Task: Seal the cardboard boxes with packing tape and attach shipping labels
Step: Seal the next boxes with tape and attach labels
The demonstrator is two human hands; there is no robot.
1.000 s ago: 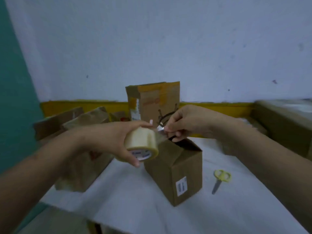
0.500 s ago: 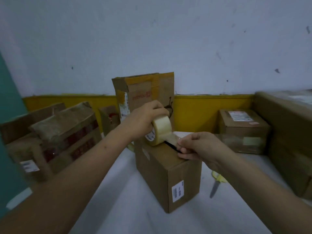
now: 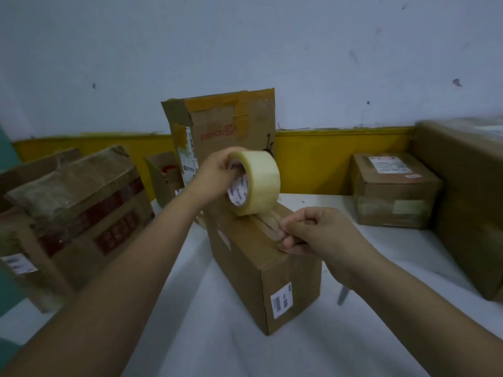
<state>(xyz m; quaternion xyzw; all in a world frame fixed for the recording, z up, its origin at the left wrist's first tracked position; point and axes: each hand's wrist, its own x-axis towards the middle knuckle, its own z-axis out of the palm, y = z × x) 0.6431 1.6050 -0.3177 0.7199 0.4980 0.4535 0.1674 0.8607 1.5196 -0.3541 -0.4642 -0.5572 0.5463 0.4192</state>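
A small brown cardboard box (image 3: 245,268) stands on the white table (image 3: 204,336), with a white barcode label (image 3: 281,300) on its near side. My left hand (image 3: 217,172) grips a roll of clear packing tape (image 3: 258,183) above the box's far top edge. A strip of tape (image 3: 270,227) runs from the roll along the top seam. With curled fingers, my right hand (image 3: 313,232) presses the tape's end onto the box top near its front edge.
A tall taped box (image 3: 226,126) stands behind against the wall. Stacked worn boxes (image 3: 73,202) fill the left side. A labelled box (image 3: 394,189) and a large carton (image 3: 468,200) sit at right. A scissors tip (image 3: 343,295) shows under my right forearm.
The roll has come down from mid-air onto the box. My right hand drew the tape end back to the near edge and now presses it down. The box flaps have closed.
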